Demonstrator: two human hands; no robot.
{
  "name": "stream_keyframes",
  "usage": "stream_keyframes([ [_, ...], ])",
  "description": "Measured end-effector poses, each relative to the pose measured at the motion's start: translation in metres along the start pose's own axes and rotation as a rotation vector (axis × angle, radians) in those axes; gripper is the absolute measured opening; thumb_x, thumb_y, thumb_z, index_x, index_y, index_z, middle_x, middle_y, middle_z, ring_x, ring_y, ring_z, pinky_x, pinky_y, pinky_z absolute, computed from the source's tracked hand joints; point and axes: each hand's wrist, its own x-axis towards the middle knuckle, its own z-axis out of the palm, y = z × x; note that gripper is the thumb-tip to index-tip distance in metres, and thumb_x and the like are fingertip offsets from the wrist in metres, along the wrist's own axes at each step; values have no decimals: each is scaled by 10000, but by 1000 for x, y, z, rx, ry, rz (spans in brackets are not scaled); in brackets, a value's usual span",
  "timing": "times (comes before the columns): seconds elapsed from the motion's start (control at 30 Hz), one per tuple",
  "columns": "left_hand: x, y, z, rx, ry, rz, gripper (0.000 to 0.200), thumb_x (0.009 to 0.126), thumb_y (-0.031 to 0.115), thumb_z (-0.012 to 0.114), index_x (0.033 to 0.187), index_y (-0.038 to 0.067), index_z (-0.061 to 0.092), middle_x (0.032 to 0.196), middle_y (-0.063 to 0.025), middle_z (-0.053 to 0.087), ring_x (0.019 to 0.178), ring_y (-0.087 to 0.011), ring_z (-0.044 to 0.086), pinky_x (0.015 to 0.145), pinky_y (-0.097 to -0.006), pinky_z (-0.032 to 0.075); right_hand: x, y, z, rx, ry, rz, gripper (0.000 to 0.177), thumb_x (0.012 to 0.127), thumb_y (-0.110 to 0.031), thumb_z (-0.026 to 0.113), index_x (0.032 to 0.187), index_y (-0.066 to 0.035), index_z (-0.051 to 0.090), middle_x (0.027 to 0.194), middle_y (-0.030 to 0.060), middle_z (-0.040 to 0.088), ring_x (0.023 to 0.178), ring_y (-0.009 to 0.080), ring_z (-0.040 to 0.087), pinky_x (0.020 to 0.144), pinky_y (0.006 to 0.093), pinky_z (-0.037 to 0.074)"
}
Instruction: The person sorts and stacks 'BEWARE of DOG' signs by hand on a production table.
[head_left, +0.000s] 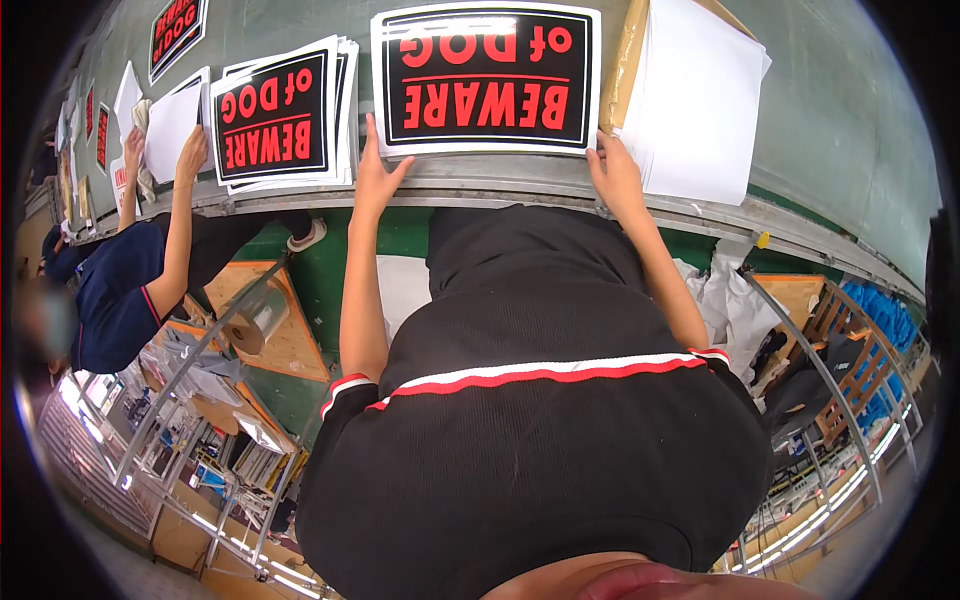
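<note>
Two open hands are bracketing the sign (486, 78) lying near the edge of the table (850, 140): left hand (375, 175) splayed against its left side, right hand (615, 180) flat at its right corner (neither is grasping). Squaring seems to be proceeding; shifting it is calling for pinching both edges.

The "BEWARE of DOG" sign (485, 78) fills the middle of the bench (850, 120). On its left only a narrow strip separates it from the stack of the same signs (280, 115), and the left hand (375, 170) sits in that strip. On its right the pile of white sheets (695, 95) stands just beside the sign's edge, with the right hand (615, 175) wedged at the corner. Bare green bench lies right of the pile. A co-worker's arm (180, 220) crosses the far left.
</note>
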Motion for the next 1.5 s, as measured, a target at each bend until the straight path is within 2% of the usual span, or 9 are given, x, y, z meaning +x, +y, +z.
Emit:
stream_keyframes([
  [0.23,20,-17,5,-410,111,-108,775,986,180,621,1570,-20,154,1580,-227,326,1475,-291,318,1196,-357,243,15,-1,-7,296,-23,187,420,957,-248,625,1285,12,592,1130,224,670,1000,351,680,864,414,529],
  [0.33,32,-9,12,-578,153,-160,727,992,175,609,1556,-38,203,1605,-214,282,1498,-279,269,1200,-350,223,20,-7,-4,105,52,66,444,948,-261,634,1292,15,588,1115,221,677,998,352,681,856,412,531],
  [0.53,38,-3,14,-295,189,-143,649,1008,225,580,1535,-21,290,1533,-228,410,1441,-284,386,1169,-352,287,37,-30,-35,-2,-166,161,435,945,-256,631,1279,19,596,1101,229,671,985,379,668,854,429,525],
  [0.6,53,-5,10,-304,227,-120,617,1012,241,568,1518,-16,328,1478,-243,477,1409,-304,432,1161,-358,308,63,-34,-45,49,38,38,428,950,-259,628,1274,19,604,1103,223,678,997,359,677,859,426,527],
  [0.7,96,11,3,-264,216,-58,626,1012,243,563,1520,-26,315,1512,-254,429,1430,-314,400,1167,-362,303,125,-27,-41,394,232,-77,503,966,-274,611,1364,23,535,1237,233,644,1146,328,644,934,396,511],
  [0.9,167,0,15,-314,246,-131,654,1028,274,514,1535,-49,256,1572,-258,326,1474,-307,326,1183,-344,268,198,-25,-9,578,161,98,812,948,-364,631,1538,35,240,1493,289,421,1391,368,436,1100,378,396],
  [1.07,175,-4,18,-382,204,-236,677,1038,340,487,1555,-15,232,1560,-251,351,1464,-294,343,1177,-331,266,190,-50,-5,572,147,139,818,962,-379,632,1554,16,228,1554,278,335,1458,333,326,1171,372,277],
  [1.37,172,17,2,-305,189,-243,695,1039,389,476,1549,-22,244,1532,-244,406,1435,-309,395,1163,-330,292,204,-28,3,646,248,128,843,925,-427,631,1530,35,267,1525,270,388,1410,372,404,1147,411,339],
  [1.5,167,21,4,-320,138,-237,737,1030,443,468,1548,-29,242,1571,-238,345,1471,-318,331,1185,-331,248,198,-39,3,381,216,68,852,916,-434,646,1520,46,284,1530,270,383,1405,370,411,1148,407,333],
])
